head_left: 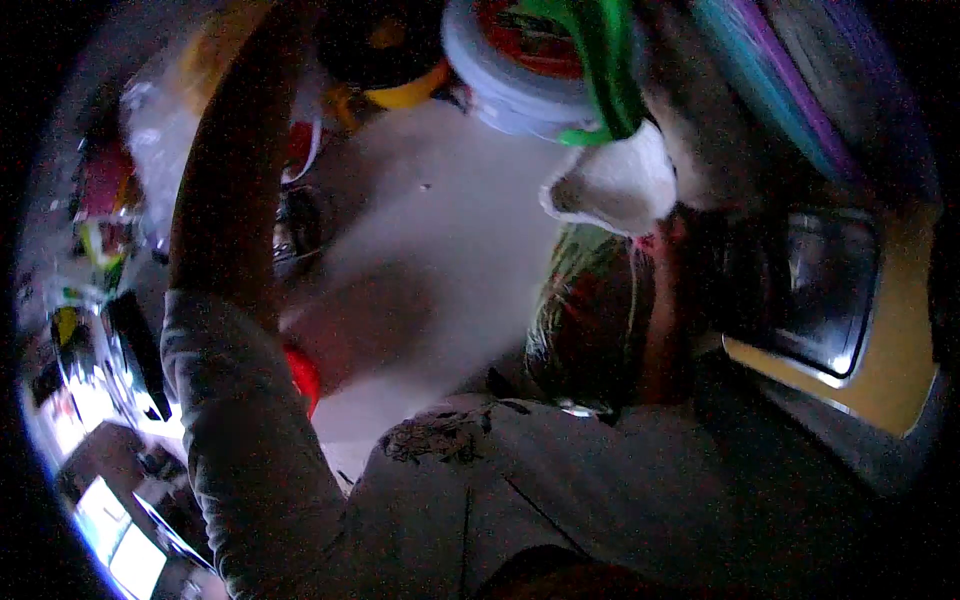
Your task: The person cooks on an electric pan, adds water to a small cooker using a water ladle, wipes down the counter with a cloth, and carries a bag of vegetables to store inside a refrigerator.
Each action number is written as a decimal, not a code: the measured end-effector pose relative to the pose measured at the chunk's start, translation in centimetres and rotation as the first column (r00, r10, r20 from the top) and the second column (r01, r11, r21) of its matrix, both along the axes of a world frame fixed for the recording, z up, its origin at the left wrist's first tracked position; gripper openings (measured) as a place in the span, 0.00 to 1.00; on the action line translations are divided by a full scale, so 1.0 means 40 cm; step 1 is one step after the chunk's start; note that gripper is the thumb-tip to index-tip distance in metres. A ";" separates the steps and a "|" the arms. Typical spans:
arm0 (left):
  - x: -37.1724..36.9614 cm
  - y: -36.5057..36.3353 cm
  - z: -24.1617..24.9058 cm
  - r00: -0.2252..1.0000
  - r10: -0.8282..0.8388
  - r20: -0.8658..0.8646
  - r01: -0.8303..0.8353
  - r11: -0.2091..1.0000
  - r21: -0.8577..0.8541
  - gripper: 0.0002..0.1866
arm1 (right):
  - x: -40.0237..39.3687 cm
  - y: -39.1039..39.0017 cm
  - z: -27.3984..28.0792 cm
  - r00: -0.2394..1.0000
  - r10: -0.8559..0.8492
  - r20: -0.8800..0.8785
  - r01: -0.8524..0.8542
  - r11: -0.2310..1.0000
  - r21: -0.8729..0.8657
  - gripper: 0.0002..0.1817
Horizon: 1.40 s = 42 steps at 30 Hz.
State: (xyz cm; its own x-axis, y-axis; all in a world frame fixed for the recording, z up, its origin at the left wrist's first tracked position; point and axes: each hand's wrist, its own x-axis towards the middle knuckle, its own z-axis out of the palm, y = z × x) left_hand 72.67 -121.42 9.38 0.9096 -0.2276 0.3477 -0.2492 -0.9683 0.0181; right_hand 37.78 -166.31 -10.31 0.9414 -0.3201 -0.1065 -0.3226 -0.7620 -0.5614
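My left arm reaches up along the left side, and its hand is outside the top of the frame. On the right, my right hand (668, 242), dark and blurred, is closed at the upper edge of a shiny plastic bag (588, 315) with dark green and brown contents. A white cup-shaped thing (618, 185) sits just above the bag, touching or very near my fingers. Beyond it stands a round white tub (520, 95) with a green strap-like thing (610, 75) across its rim.
A pale table surface (440, 210) lies in the middle. At the top is a black and yellow round object (385, 55). A red object (301, 380) shows beside my left sleeve. Plastic bags (155, 150) are at the left, a dark tray (825, 290) at the right.
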 end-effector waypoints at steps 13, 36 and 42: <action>-0.207 0.081 -0.107 0.998 -0.034 -0.049 0.026 0.986 -0.167 0.17 | 0.025 0.017 0.000 0.997 -0.037 0.063 0.036 0.999 0.013 0.22; -0.959 -0.162 -0.452 0.425 -0.767 -0.481 -0.507 0.238 -0.828 0.24 | -0.337 0.360 0.270 0.871 0.216 0.440 -0.153 0.973 -0.175 0.20; -0.709 -0.383 -0.480 0.537 -0.702 -0.469 -0.484 0.198 -0.852 0.38 | -0.434 0.292 0.318 0.932 0.115 0.344 -0.040 0.975 -0.217 0.19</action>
State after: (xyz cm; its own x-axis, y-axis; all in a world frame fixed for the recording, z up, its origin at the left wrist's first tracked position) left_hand 44.30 -136.76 -9.83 0.8388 -0.4452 -0.3134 0.3477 -0.0049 0.9376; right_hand 20.40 -154.63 2.43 0.9284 -0.2242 0.2964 -0.0677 -0.8863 -0.4582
